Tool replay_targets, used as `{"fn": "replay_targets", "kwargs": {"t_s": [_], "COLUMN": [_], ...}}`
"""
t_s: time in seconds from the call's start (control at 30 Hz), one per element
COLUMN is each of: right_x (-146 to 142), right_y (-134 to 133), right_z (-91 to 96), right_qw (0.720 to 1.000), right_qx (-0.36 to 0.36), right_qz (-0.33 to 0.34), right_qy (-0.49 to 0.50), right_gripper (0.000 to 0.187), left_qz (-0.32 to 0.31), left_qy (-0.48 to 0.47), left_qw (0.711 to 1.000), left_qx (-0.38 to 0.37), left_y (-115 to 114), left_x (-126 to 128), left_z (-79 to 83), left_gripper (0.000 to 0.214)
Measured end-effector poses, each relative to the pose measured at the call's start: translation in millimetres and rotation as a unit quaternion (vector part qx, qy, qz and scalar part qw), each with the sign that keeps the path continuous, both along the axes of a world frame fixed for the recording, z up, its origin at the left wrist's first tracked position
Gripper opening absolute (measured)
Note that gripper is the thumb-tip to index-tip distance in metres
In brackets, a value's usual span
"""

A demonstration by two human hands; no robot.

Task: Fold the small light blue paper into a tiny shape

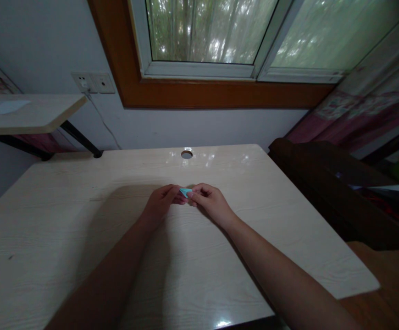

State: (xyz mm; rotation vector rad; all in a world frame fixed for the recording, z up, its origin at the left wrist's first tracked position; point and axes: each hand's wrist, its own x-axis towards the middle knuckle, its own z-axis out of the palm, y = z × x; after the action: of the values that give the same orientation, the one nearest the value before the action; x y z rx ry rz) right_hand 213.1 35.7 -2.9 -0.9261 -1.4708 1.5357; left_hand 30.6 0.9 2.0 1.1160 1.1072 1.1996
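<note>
Over the pale table (241, 268), the right hand (210, 200) pinches 1 end of a small blue piece (185, 192), its long axis running roughly sideways toward the left hand (162, 200), whose own grip is unclear.

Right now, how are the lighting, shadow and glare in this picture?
In the head view: dim lighting overall; a broad, soft shadow around the left arm on the table; glare near the table's far and near edges; the turquoise piece is too small for fine detail.
</note>
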Motion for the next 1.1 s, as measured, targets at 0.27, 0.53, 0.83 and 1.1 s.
{"fn": "replay_targets", "kwargs": {"t_s": [0.27, 0.53, 0.83, 1.1], "right_x": [-0.8, -0.7, -0.8, -0.1], "right_y": [-1.1, -1.4, -1.2, -1.2], "right_z": [3.3, 2.4, 3.4, 4.9], "right_qw": [1.0, 1.0, 1.0, 1.0], "right_qx": [0.005, 0.016, 0.002, 0.009], "right_qz": [-0.003, -0.005, -0.006, 0.004], "right_qy": [0.0, -0.001, 0.005, -0.006], "right_gripper": [0.032, 0.029, 0.032, 0.031], "left_qz": [0.017, 0.021, 0.015, 0.009], "left_qy": [0.023, 0.033, 0.02, 0.055], "left_qw": [1.0, 0.999, 1.0, 0.998], "left_qx": [0.01, 0.001, -0.005, 0.004], "left_y": [-0.6, -0.5, -0.7, -2.7], "left_x": [0.2, -0.5, 0.2, 2.5], "left_z": [3.9, 2.3, 1.9, 8.2], "left_gripper": [0.031, 0.03, 0.033, 0.027]}}
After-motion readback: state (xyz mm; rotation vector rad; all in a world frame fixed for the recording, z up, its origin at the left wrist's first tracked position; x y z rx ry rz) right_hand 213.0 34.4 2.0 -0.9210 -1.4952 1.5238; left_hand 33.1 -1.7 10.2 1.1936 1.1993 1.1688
